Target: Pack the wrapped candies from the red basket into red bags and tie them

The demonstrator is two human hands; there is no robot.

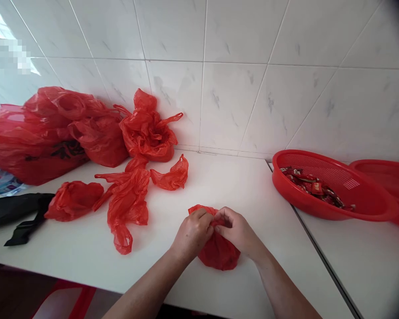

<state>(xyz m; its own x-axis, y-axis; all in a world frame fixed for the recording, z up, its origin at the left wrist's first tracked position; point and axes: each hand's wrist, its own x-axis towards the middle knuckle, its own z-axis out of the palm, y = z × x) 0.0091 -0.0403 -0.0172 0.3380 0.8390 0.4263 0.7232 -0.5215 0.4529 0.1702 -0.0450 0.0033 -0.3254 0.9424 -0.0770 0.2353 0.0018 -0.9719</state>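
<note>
A small, filled red plastic bag (217, 252) rests on the white table (246, 186) near its front edge. My left hand (193, 232) and my right hand (236, 230) both pinch the gathered top of this bag, fingers closed and close together. The bag's contents are hidden by the plastic. A red mesh basket (362, 201) to the right holds several small red wrapped packets (314, 186).
Loose red plastic bags (128, 201) lie spread on the table's left half, with bigger stuffed red bags (49, 133) against the tiled wall. A black strap (23, 212) lies at the left edge. A second red basin (389, 177) sits behind the basket.
</note>
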